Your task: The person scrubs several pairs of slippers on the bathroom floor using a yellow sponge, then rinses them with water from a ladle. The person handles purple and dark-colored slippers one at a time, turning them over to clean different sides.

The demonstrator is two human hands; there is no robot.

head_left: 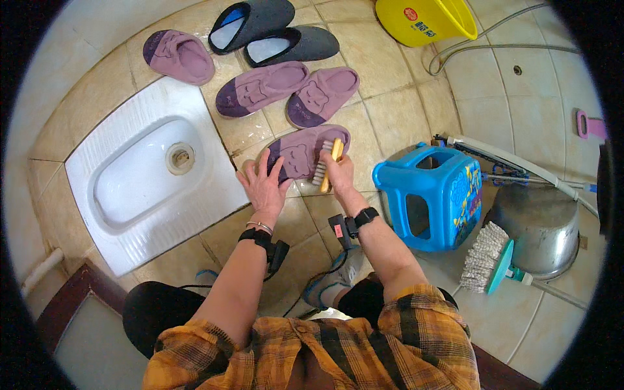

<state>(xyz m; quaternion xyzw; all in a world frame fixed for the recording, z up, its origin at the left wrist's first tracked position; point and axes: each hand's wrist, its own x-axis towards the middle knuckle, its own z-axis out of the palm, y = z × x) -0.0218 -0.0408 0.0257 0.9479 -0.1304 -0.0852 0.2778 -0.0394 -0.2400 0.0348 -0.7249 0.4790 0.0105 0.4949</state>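
Note:
A purple slipper (300,148) with a darker toe lies on the tiled floor in front of me. My right hand (338,174) is wrapped round a scrubbing brush (335,152) with a yellow handle and greyish bristles, which rests against the slipper's heel end. Over the dark toe, my left hand (264,181) touches the slipper with its fingers spread. Just beyond lie two more purple slippers (263,88) (323,96), side by side. Another purple slipper (180,56) sits farther left, beside a pair of dark grey slippers (253,23) (292,45).
A white squat toilet (146,175) is set into the floor at left. To my right stands a blue plastic stool (426,198), with a metal pot (536,224) and a mop head (486,258) beyond it. A yellow bucket (426,19) and a grey hose (494,47) are at the far right.

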